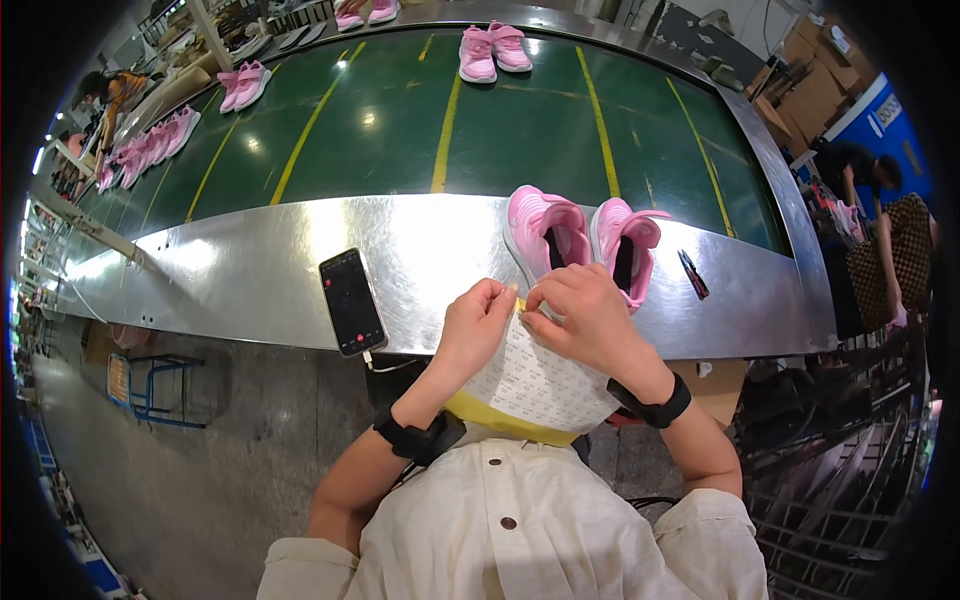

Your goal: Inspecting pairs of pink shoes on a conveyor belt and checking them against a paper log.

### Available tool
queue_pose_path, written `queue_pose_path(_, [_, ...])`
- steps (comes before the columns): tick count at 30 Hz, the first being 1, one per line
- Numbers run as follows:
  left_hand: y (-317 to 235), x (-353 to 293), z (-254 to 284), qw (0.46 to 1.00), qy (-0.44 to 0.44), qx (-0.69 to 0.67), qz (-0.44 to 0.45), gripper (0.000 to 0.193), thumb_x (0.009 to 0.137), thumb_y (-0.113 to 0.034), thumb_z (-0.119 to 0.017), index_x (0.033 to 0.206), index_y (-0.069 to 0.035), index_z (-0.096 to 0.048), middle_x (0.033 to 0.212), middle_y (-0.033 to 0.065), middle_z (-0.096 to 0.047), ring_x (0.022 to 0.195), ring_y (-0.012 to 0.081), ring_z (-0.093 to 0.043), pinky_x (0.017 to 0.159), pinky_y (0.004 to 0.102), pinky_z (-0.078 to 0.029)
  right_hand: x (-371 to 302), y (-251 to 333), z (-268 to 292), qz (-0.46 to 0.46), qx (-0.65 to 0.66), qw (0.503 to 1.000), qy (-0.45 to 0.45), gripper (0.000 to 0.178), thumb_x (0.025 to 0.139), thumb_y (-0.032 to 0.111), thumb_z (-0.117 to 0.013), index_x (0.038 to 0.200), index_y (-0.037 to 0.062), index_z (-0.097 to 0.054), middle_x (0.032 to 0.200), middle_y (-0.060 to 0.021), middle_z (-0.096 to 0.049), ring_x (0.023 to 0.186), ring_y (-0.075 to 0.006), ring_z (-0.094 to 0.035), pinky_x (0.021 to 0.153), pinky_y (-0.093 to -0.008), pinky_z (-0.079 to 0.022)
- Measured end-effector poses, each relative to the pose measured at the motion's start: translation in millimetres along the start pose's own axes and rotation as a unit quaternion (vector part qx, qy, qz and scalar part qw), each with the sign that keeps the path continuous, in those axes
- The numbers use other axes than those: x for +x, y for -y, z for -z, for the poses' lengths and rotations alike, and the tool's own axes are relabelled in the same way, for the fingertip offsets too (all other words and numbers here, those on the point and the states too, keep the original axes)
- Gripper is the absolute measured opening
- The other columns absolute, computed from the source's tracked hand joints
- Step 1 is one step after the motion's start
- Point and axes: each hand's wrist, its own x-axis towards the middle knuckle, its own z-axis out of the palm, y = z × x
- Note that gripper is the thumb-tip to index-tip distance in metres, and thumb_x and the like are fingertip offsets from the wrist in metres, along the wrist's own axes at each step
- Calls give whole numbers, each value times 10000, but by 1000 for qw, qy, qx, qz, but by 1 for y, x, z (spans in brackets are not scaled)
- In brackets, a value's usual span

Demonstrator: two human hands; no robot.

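A white sheet of small printed labels with a yellow border hangs in front of my body, just past the metal edge. My left hand is closed, pinching its top corner between thumb and forefinger. Beside it my right hand is also closed, its fingertips at the same top edge; whether a single label is between them is too small to tell. Right behind my hands stand two pink sneakers with dark insoles, side by side, toes pointing away. The right shoe has its strap sticking out.
A phone with a cable lies on the metal ledge at left. Small nippers lie right of the shoes. Across the green conveyor belt stand more pink sneakers. Other people work at far left and right.
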Motion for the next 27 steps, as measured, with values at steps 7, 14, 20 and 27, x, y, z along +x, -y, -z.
queue_pose_path(7, [13,9,-4,999,4,36,-11,214,898,-204,-526,829,-5,-562,647,-13,-554,598,36,-470,537,192,-372,-2,-8,7,18,-8,999,-26,108,683,98,-665,743,73,-580,698,-34,-570,664,-176,-549,615,-314,-404])
queue_pose_path(14, [-12,27,-24,888,83,311,-329,63,788,-95,-570,789,-38,-543,1191,59,-508,786,280,-590,650,355,-484,19,-75,19,-352,85,928,87,93,735,89,-614,727,6,-573,600,-86,-596,446,-158,-565,464,-255,-456])
queue_pose_path(20, [8,45,-29,823,143,447,-320,67,741,-39,-554,782,-5,-513,1057,71,-526,841,267,-567,659,354,-487,31,-88,-44,-248,-90,948,179,125,649,106,-575,698,18,-650,621,-174,-604,628,-321,-614,607,-398,-489])
queue_pose_path(27, [37,19,-13,884,101,343,-302,87,762,-33,-590,841,-25,-555,1070,92,-535,873,297,-572,692,374,-481,50,-69,-27,-324,-16,907,268,122,647,102,-570,692,34,-661,647,-156,-620,660,-298,-630,605,-368,-494])
